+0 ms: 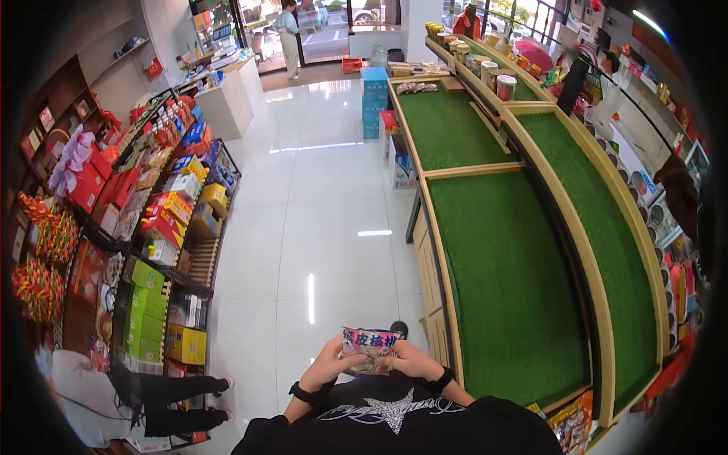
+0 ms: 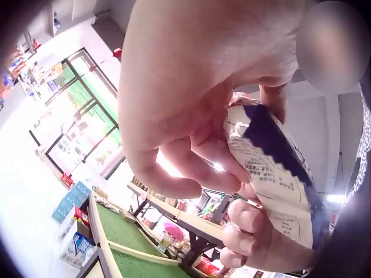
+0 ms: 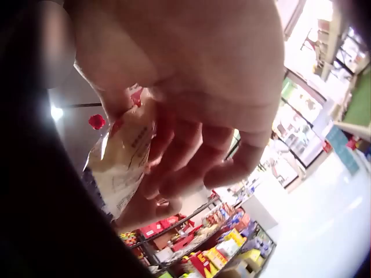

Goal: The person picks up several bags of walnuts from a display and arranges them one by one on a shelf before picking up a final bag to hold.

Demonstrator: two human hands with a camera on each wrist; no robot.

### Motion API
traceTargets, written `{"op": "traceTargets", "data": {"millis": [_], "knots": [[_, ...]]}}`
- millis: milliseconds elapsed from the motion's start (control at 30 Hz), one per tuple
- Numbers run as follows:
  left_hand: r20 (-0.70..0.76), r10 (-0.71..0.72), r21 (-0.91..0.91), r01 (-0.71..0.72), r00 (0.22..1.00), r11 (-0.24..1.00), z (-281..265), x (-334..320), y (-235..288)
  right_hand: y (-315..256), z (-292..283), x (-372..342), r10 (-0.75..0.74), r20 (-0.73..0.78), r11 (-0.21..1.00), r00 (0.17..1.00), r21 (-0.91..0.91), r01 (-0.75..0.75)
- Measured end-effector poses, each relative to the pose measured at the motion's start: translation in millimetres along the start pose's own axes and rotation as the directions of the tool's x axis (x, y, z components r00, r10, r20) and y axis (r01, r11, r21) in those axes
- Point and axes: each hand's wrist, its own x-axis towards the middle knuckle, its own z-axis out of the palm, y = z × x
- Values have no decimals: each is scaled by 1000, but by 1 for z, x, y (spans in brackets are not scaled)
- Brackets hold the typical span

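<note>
Close to the chest, both hands hold one small packet of walnuts (image 1: 370, 340), its printed front with large dark characters turned up in the head view. My left hand (image 1: 327, 365) grips its left side, the thumb lying over the front. The right hand (image 1: 417, 362) grips the opposite side in the same way. Seen from the left wrist, the packet's back (image 2: 272, 179) is pale with small print and a dark blue band, and curled fingers (image 2: 182, 165) lie behind it. In the right wrist view the crinkled wrapper (image 3: 124, 156) sits between thumb and fingers.
Green-lined display shelving (image 1: 508, 280) runs along the right, with jars (image 1: 506, 87) at its far end. Racks of boxed goods (image 1: 163, 220) line the left, where another person's legs (image 1: 182, 402) show. Blue boxes (image 1: 374, 98) stand beyond the tiled aisle (image 1: 318, 220). A person (image 1: 289, 38) stands near the door.
</note>
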Motion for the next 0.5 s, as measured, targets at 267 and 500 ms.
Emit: {"op": "traceTargets", "data": {"millis": [267, 500], "knots": [[55, 151, 269, -160, 987, 950, 40, 120, 50, -85, -126, 14, -129, -87, 912, 988, -402, 84], [-62, 142, 235, -123, 988, 964, 52, 176, 52, -79, -172, 38, -12, -187, 963, 982, -267, -39]]}}
